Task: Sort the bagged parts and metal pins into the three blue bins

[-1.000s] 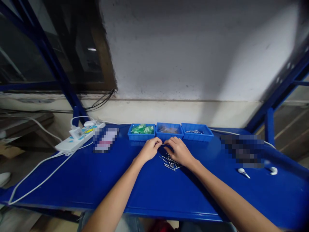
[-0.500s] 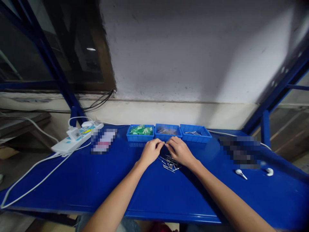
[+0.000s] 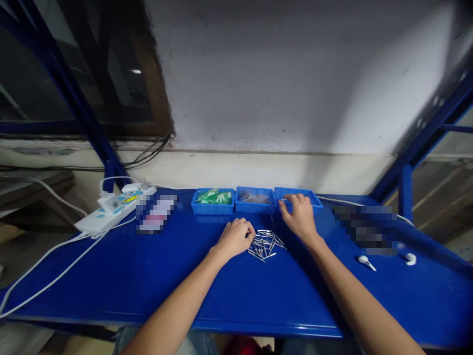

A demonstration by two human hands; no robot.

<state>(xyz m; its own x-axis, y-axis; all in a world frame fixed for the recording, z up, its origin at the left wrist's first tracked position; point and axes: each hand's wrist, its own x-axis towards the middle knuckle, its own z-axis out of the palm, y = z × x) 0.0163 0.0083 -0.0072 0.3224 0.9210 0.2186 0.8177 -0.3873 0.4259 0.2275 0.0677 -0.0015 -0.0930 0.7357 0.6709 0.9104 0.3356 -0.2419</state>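
Observation:
My left hand [image 3: 235, 237] rests at the left edge of a loose pile of blind rivets [image 3: 264, 245] on the blue table. Its fingers are curled in toward the thumb, and whatever they may hold is hidden. My right hand [image 3: 300, 217] reaches over the front wall of the right blue bin [image 3: 317, 203], with thumb and fingers apart. A few thin metal pieces show in that bin beside the fingertips. One thin rivet [image 3: 272, 221] lies apart from the pile, between it and the bins.
Left of it stand a middle blue bin [image 3: 255, 209] with small bagged parts and a left blue bin [image 3: 212, 209] with green-and-white packets. A white power strip [image 3: 111, 213] with cables lies at left. Earbuds [image 3: 366, 263] and a blurred dark item [image 3: 365, 229] lie at right.
My hands, fingertips together above the pile before, have parted. The right went right and forward to the right bin; the left dropped slightly toward the pile, uncovering more rivets.

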